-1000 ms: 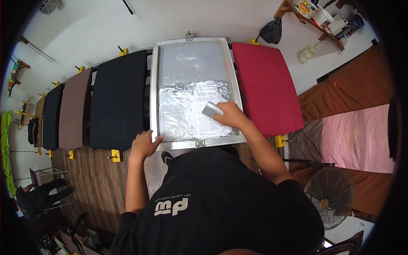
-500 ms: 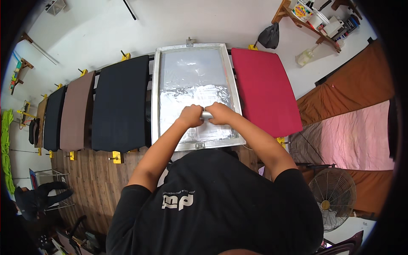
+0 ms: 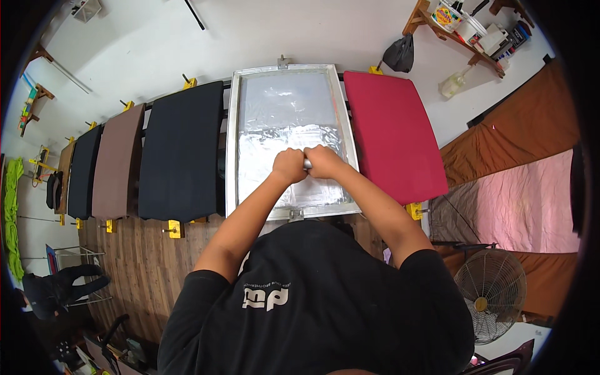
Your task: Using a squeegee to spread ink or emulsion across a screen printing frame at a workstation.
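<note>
A silver-framed printing screen (image 3: pixel 232 144) lies over the middle of a row of cloth-covered boards. Its upper half is hazy grey, and its lower part is shiny and wrinkled. Over that shiny part, my left hand (image 3: pixel 290 165) and my right hand (image 3: pixel 325 162) are side by side, closed on the handle of a squeegee (image 3: pixel 307 164). Only a short silver piece of it shows between my fists; my hands hide the rest. Both arms reach forward, nearly straight.
Black (image 3: pixel 181 153) and mauve (image 3: pixel 115 162) boards stand to the left, a red board (image 3: pixel 397 134) to the right. Yellow clamps (image 3: pixel 175 229) stick out below them. A floor fan (image 3: pixel 490 294) stands at the right. Another person (image 3: pixel 50 294) is at the far left.
My hands have come closer together and shifted slightly away from me along the screen, still gripping the squeegee. Less of its silver handle shows between them.
</note>
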`<state>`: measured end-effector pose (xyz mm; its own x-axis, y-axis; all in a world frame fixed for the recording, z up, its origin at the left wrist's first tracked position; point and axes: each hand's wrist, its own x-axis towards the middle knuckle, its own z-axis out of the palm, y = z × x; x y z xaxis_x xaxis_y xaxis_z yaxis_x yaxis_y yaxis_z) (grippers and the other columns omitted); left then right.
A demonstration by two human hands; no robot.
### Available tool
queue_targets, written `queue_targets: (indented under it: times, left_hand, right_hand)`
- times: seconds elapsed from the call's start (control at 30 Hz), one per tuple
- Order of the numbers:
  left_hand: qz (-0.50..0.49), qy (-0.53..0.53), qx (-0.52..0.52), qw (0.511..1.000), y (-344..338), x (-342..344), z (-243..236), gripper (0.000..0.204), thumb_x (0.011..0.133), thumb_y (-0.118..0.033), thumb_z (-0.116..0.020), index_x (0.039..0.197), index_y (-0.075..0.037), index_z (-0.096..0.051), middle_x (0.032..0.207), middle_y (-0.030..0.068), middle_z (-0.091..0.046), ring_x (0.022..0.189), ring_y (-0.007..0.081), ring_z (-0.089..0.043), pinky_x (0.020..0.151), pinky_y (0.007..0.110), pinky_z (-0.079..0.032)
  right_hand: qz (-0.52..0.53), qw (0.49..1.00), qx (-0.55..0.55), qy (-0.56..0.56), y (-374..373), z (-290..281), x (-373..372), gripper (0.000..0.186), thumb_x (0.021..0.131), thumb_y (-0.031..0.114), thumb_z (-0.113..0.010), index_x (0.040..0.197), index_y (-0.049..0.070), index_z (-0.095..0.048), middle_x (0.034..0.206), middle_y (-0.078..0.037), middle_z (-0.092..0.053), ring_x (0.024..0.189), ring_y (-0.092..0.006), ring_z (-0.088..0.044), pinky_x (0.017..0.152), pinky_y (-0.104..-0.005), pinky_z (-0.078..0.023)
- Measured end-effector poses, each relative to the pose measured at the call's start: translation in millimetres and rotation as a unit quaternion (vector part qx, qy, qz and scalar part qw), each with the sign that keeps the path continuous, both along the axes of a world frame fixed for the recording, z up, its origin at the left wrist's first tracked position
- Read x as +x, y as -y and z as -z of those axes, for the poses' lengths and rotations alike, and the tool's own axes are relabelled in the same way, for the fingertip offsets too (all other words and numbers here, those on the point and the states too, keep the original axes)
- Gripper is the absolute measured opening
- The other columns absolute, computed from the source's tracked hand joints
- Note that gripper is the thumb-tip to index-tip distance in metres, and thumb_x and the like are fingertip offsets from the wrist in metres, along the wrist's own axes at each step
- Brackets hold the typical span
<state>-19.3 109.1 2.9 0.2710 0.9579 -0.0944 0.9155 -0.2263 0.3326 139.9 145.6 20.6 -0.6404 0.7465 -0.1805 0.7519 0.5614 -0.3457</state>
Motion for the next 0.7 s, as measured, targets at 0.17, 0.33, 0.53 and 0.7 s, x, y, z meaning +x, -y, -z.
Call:
queue_targets:
  times: [0.17, 0.33, 0.53, 0.7]
  left_hand:
    - [-0.044, -0.062, 0.026, 0.997, 37.5, 15.4, -7.7, 0.021, 0.071, -0.025, -0.076, 0.076, -0.005, -0.072, 0.089, 0.0129, -0.073, 0.080, 0.0341, -0.072, 0.103, 0.080, -0.029]
    - [0.043, -0.067, 0.166, 0.983, 91.6, 21.9, 11.0, 0.018, 0.073, -0.018, -0.071, 0.085, -0.006, -0.076, 0.094, 0.0142, -0.070, 0.096, 0.0363, -0.069, 0.112, 0.080, -0.007]
    - [0.035, 0.063, 0.085, 0.994, 50.8, 13.7, 4.0, 0.020, 0.069, -0.014, -0.072, 0.085, -0.002, -0.071, 0.087, 0.0217, -0.066, 0.077, 0.0381, -0.067, 0.071, 0.046, -0.056]
    - [0.025, 0.029, 0.112, 0.993, 66.9, 17.7, 34.8, 0.020, 0.068, -0.014, -0.072, 0.083, -0.001, -0.070, 0.084, 0.0199, -0.065, 0.077, 0.0353, -0.068, 0.070, 0.047, -0.055]
  right_hand:
    - [0.031, 0.999, -0.013, 0.042, 31.5, 11.5, 5.4, 0.019, 0.069, 0.012, -0.073, 0.086, 0.003, -0.073, 0.093, -0.023, -0.072, 0.088, -0.0400, -0.071, 0.080, -0.0476, -0.058]
    - [0.009, 0.994, 0.083, -0.072, 104.8, 51.5, 23.4, 0.017, 0.069, 0.006, -0.070, 0.085, 0.002, -0.073, 0.089, -0.022, -0.071, 0.086, -0.0378, -0.071, 0.077, -0.0475, -0.058]
    - [0.043, 0.999, 0.015, 0.017, 58.1, -10.5, 13.4, 0.021, 0.067, 0.010, -0.072, 0.087, 0.003, -0.074, 0.089, -0.024, -0.071, 0.086, -0.0435, -0.069, 0.079, -0.0510, -0.058]
    - [0.047, 0.996, 0.076, -0.025, 80.7, 44.6, 10.6, 0.017, 0.070, 0.011, -0.072, 0.084, 0.002, -0.072, 0.089, -0.020, -0.072, 0.086, -0.0379, -0.071, 0.077, -0.0484, -0.058]
